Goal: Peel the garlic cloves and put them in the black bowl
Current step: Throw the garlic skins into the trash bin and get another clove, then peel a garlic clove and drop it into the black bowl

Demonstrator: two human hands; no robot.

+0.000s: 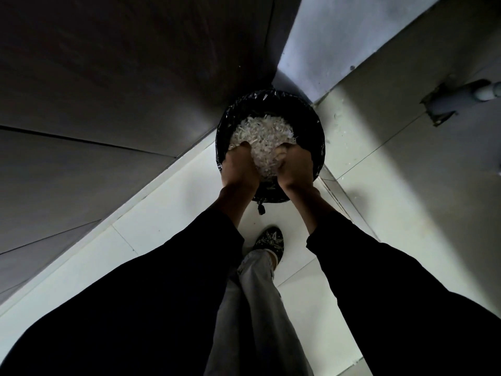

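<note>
A round bin [317,126] lined with a black bag stands on the floor in a corner, heaped with white garlic skins [260,131]. My left hand [238,165] and my right hand [294,166] reach over the bin's near rim. Between them they hold a clump of skins, fingers curled into it. The fingertips are buried in the skins. No garlic cloves and no black bowl are in view.
Dark cabinet panels [108,90] rise on the left of the bin and a pale wall [339,36] stands behind it. Stray skins lie on the tiled floor [366,126] at the right. A pipe fitting [461,99] sits far right. My shoe [268,241] is just before the bin.
</note>
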